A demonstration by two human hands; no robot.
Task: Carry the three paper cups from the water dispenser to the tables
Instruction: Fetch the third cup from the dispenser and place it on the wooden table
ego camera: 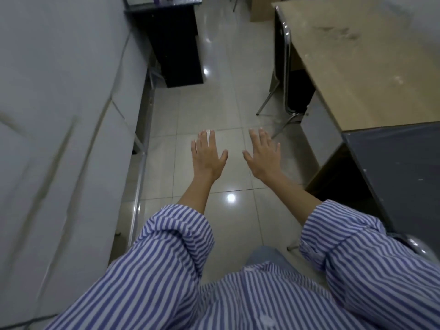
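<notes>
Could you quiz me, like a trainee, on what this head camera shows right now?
1. True or false: the left hand holds a paper cup.
2. Which stands on the person's right? A. the tan table B. a sofa C. a sink
3. Fill in: both hands are spread open above the tiled ____.

Key:
1. False; both it and the right hand are empty, and no cup is in view.
2. A
3. floor

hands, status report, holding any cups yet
Left hand open, empty. Right hand open, empty. No cups or dispenser in view. Tiled aisle ahead is free, table to the right.
</notes>
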